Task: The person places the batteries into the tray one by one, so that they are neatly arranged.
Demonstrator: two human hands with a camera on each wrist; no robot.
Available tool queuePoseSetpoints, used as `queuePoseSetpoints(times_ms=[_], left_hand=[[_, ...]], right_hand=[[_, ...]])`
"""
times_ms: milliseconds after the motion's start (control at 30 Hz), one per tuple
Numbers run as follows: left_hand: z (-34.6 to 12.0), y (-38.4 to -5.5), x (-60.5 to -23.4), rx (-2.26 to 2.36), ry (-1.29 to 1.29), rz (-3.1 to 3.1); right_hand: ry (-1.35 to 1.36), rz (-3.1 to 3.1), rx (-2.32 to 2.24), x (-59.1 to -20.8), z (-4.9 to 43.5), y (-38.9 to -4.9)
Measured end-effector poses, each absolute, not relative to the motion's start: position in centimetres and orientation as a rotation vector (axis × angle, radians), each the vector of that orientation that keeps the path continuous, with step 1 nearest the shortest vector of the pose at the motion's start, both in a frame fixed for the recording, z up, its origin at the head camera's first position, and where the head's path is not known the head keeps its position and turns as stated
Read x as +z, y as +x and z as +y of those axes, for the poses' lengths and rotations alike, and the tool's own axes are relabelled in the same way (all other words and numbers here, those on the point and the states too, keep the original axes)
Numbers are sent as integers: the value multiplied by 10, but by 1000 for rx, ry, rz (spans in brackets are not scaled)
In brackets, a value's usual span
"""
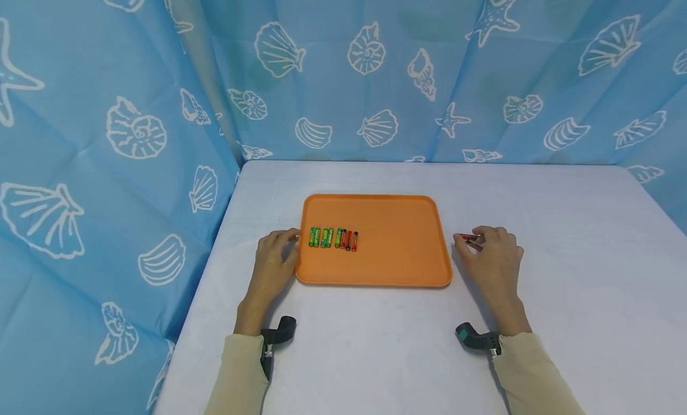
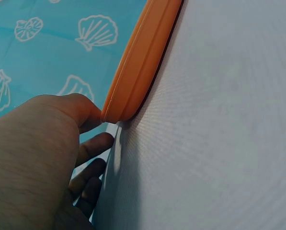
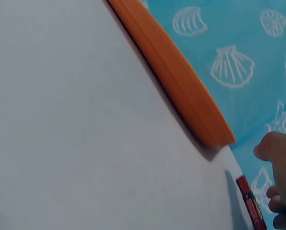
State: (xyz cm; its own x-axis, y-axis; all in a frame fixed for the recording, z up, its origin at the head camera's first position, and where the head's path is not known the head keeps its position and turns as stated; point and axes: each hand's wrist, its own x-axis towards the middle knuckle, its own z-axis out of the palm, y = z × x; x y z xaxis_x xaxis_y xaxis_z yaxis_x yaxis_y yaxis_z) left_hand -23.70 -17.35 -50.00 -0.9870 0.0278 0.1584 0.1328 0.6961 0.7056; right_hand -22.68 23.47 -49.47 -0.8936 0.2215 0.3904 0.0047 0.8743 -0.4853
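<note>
An orange tray carries a short row of small batteries on its left half: several green ones and, at the row's right end, red ones. At the tray's left edge, my left hand touches the rim with its fingertips; the thumb meets the rim in the left wrist view. Just right of the tray, my right hand hovers around two red-and-black batteries. One red battery shows in the right wrist view, with the thumb apart from it and other fingers curved beside it.
A white cloth covers the table. Blue curtains with white shell prints hang behind it and along the left side. Each wrist wears a dark camera mount, the left one and the right one.
</note>
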Motion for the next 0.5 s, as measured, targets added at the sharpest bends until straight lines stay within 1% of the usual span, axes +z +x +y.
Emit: queuePoseSetpoints(times_ms=[400, 500], left_hand=[[-173, -236, -498, -1152, -124, -2794], [-173, -237, -498, -1149, -126, -2792]], right_hand=[[-402, -2764, 622, -500, 244, -231], [-422, -2793, 591, -502, 244, -235]])
